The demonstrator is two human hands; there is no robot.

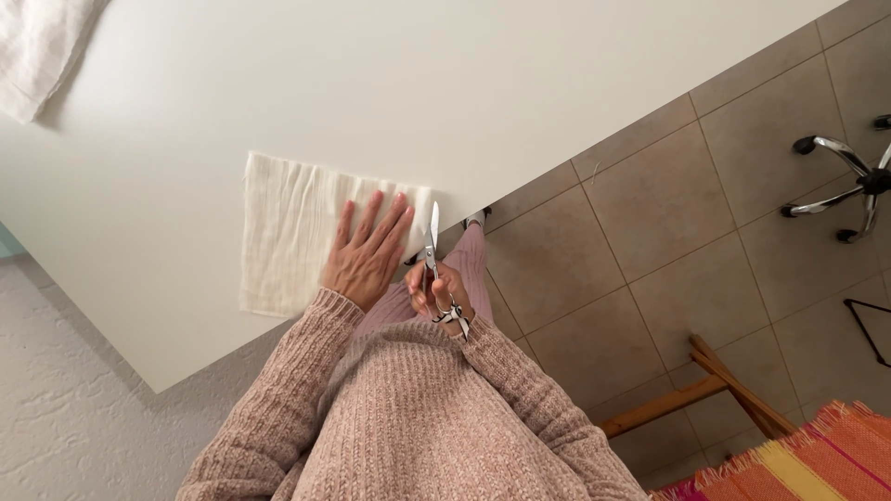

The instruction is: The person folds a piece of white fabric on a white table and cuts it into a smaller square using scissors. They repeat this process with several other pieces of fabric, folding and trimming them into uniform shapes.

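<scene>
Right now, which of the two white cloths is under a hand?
The square cloth at the table's edge; the left hand lies flat on it. The other cloth sits untouched in the far corner.

Free table all around your hands

Your left hand (367,255) is covering the near side of the cloth (288,232), and the scissors (433,243) are standing just beside it; the white table (557,83) beyond is lying open, only a second cloth (37,46) is occupying the far corner.
</scene>
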